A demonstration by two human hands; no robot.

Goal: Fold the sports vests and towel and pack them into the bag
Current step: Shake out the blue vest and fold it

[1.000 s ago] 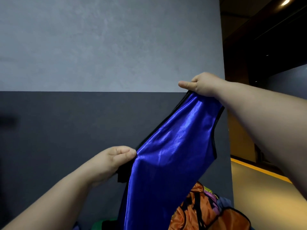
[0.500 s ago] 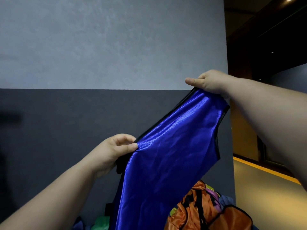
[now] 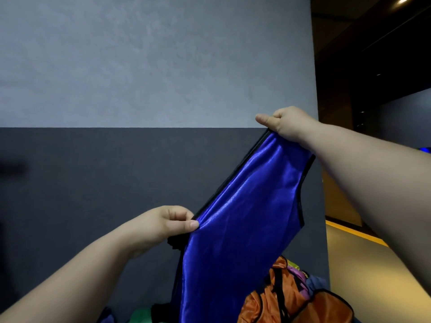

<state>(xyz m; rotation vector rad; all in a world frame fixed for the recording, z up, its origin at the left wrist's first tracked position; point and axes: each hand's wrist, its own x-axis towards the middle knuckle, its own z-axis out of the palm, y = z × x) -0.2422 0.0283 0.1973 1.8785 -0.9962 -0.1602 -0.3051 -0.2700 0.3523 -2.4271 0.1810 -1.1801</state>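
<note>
A shiny blue sports vest with black trim hangs in the air in front of the wall. My right hand grips its upper edge, held high at the right. My left hand pinches the vest's black-trimmed edge lower down, thumb on the blue cloth. The edge runs taut between both hands. An orange vest with black trim lies bunched at the bottom right, over other coloured cloth. A bit of green cloth shows at the bottom edge. No bag or towel is in view.
A wall, light grey above and dark grey below, fills the view straight ahead. Its corner stands at the right, with a dim room and a yellow-edged floor beyond.
Both hands have shifted slightly to the right with the vest. My left hand has risen a little, and the edge between the hands looks more taut.
</note>
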